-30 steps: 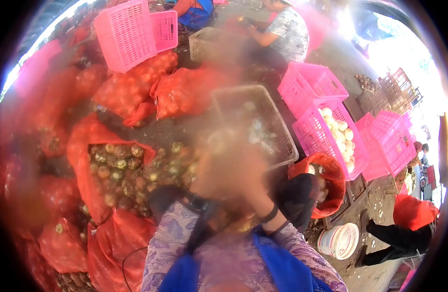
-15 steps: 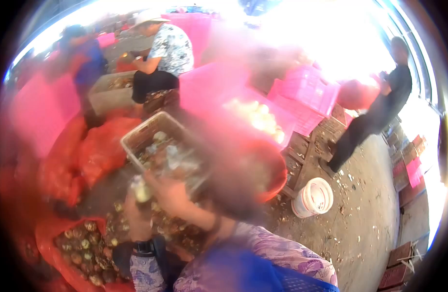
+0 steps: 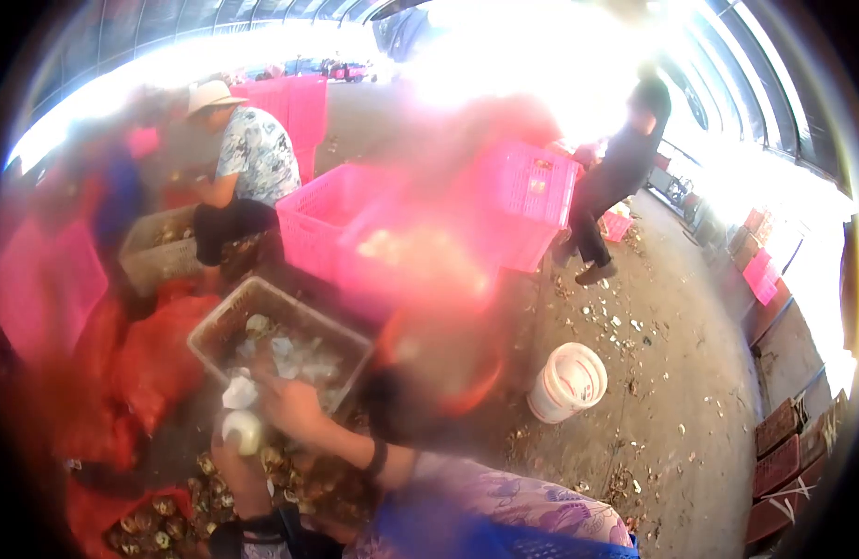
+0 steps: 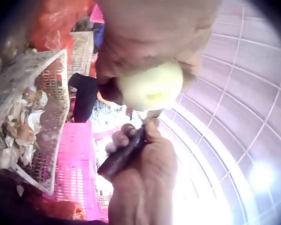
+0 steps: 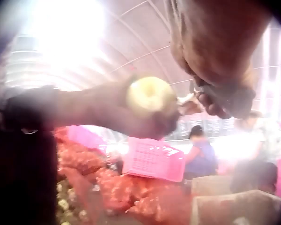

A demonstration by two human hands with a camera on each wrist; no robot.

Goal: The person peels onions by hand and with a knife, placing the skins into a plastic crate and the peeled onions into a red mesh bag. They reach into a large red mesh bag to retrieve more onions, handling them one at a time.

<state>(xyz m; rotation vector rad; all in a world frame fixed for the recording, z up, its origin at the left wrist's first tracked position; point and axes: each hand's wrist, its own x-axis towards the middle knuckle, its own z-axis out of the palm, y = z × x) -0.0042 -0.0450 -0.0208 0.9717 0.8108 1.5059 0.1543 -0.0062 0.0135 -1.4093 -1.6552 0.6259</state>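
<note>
My left hand [image 3: 245, 475] holds a pale, peeled onion [image 3: 242, 431], and the smooth skinned bulb shows plainly in the left wrist view. Close beside it, my right hand [image 3: 297, 410] grips a small knife by its dark handle [image 4: 124, 152]; little of the blade shows. A white piece of peel [image 3: 240, 391] is at the right hand's fingers, just above the onion. Beyond both hands sits a dirty white crate [image 3: 280, 315] with loose skins inside. Unpeeled onions [image 3: 278, 456] lie below the hands.
Pink crates [image 3: 322, 200] and a blurred red tub [image 3: 476, 377] stand ahead. A white bucket [image 3: 567, 382] is on the littered floor to the right. Red mesh sacks [image 3: 159, 354] lie left. A person in a hat [image 3: 252, 154] sits beyond; another [image 3: 620, 168] is farther right.
The head view has swung right, so crates and hands appear farther left. The hands have come into clearer view, with white peel now showing at the onion. The dark-clothed person has moved farther off.
</note>
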